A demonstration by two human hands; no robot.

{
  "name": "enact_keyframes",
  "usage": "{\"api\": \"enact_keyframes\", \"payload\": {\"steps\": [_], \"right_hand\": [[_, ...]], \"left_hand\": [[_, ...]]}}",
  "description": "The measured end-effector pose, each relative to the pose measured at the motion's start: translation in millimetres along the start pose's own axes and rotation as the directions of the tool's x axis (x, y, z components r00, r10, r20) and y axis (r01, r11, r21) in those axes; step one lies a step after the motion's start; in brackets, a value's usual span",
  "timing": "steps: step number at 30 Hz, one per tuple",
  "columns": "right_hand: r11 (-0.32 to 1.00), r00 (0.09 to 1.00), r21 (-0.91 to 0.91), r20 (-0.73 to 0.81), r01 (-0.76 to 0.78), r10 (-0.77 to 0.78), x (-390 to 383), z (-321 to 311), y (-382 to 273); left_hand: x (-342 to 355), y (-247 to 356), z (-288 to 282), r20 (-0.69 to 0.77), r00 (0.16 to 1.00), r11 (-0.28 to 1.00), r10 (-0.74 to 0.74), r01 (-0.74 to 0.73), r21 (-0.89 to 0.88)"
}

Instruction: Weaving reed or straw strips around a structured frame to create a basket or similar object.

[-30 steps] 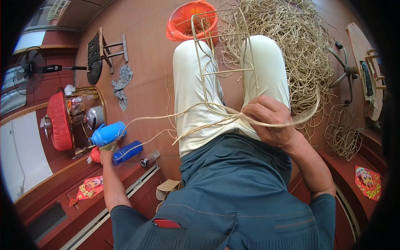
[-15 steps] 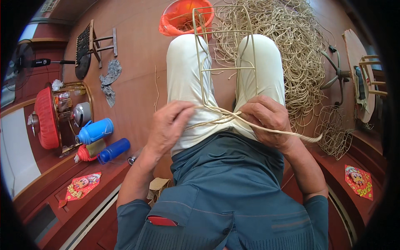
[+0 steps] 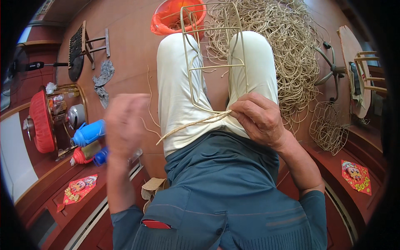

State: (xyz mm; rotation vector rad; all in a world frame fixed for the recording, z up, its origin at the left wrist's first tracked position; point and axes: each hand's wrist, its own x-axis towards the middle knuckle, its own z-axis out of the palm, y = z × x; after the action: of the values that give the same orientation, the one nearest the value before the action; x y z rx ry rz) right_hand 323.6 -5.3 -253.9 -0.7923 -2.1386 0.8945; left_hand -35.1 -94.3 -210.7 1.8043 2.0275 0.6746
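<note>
A pale wire frame (image 3: pixel 216 65) rests upright between my cream-trousered thighs. My right hand (image 3: pixel 256 118) is closed, pinching a beige cord (image 3: pixel 187 125) where it meets the lower end of the frame. The doubled cord lies across my left thigh, its end hanging toward the lower left. My left hand (image 3: pixel 126 125) is off to the left of that thigh, smeared by motion; its fingers and whatever they may hold cannot be made out. A thin strand of cord runs just beside it.
Beyond my knees sit an orange bucket (image 3: pixel 163 25) and a big heap of cord (image 3: pixel 291 58). Flasks (image 3: pixel 87 134) and a red-covered object (image 3: pixel 41 121) stand left, near a fan (image 3: pixel 33 66) and stool (image 3: pixel 96 48). A wire bundle (image 3: pixel 329 129) and round board (image 3: pixel 352 41) are right.
My left hand came in to the cord, then swung back out leftward. The long cord end that reached rightward past my right hand is no longer visible there. My right hand still pinches the cord.
</note>
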Motion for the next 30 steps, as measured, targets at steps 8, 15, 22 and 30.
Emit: {"api": "enact_keyframes", "payload": {"steps": [8,15,22,30], "right_hand": [[1.000,1.000,-0.019,0.001,-0.018,0.018,-1.3,0.0,0.8],[0.998,0.996,0.058,-0.080,-0.040,0.044,-9.8,6.4,3.9],[0.923,0.919,0.297,-0.234,-0.243,0.317,-24.3,-3.9,9.1],[0.801,0.885,0.478,-0.095,-0.361,0.456,-27.9,10.0,5.1]], "left_hand": [[27.8,112.8,69.7,0.110,0.898,0.901,0.427,-0.411,-0.138],[46.3,114.0,73.5,0.136,0.884,0.894,0.447,-0.438,-0.092],[80.7,112.0,71.6,0.191,0.828,0.846,0.528,-0.532,-0.036],[87.4,112.8,75.1,0.205,0.810,0.833,0.549,-0.552,-0.048]]}}
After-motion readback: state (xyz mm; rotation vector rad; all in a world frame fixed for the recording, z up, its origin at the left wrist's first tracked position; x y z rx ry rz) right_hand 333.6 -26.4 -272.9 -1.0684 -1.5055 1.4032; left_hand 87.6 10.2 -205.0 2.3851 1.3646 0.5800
